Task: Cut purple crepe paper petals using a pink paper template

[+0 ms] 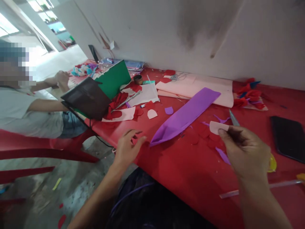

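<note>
My right hand (247, 149) pinches a small pale pink cut piece (215, 127) between thumb and fingers, above the red table. Behind that hand a scissors blade (234, 118) sticks out, and a yellow handle (272, 163) shows on its other side; whether the scissors rest on the table or touch the hand I cannot tell. Near the table's front edge, my left hand (130, 146) is open, fingers apart, close to the near end of a folded purple strip (186, 114). A purple petal-shaped piece (169, 110) and a pink one (152, 114) lie beyond it.
A black phone (287, 138) lies at the right. Large pink sheets (207, 87) and red scraps (252, 95) lie toward the wall. A dark board (87, 98) and a green one (116, 79) stand at the left, beside a seated person (16, 111).
</note>
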